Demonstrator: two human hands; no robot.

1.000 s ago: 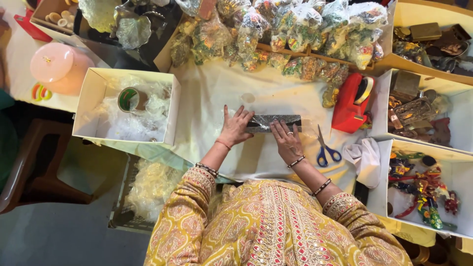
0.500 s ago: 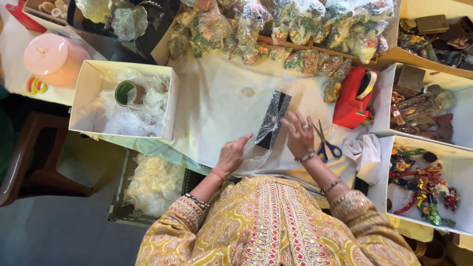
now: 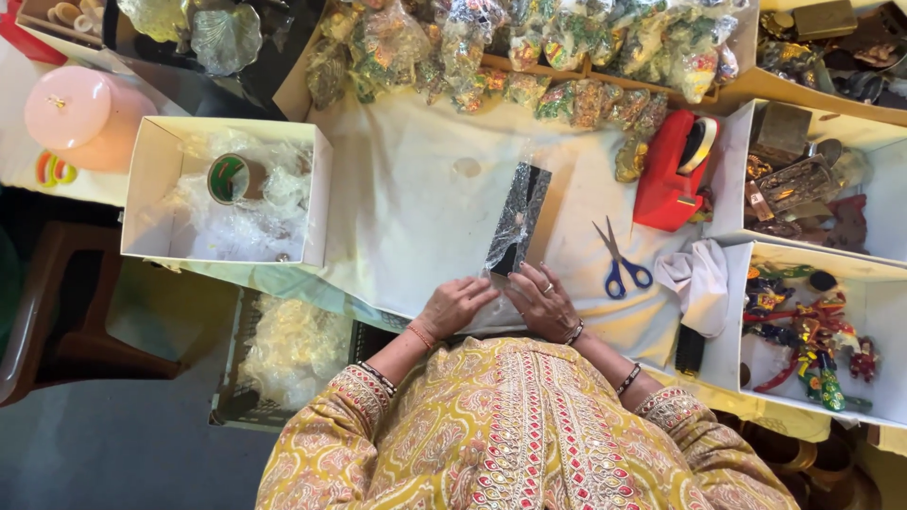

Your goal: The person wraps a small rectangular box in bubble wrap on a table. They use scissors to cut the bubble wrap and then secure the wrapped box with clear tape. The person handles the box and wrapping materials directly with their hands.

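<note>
While the long dark box [image 3: 519, 218] in its clear plastic wrap lies slanted near the middle of the white-covered counter [image 3: 416, 198], we press our left hand [image 3: 456, 305] and right hand [image 3: 542, 301] flat at its near end, fingers spread and closed around nothing. We judge the step to be smoothing and folding the loose wrap at that end; sealing it would call for the red tape dispenser [image 3: 673, 171] toward the right edge, with the blue-handled scissors [image 3: 619, 262] between. An open white carton [image 3: 225, 192] sits at the left edge.
</note>
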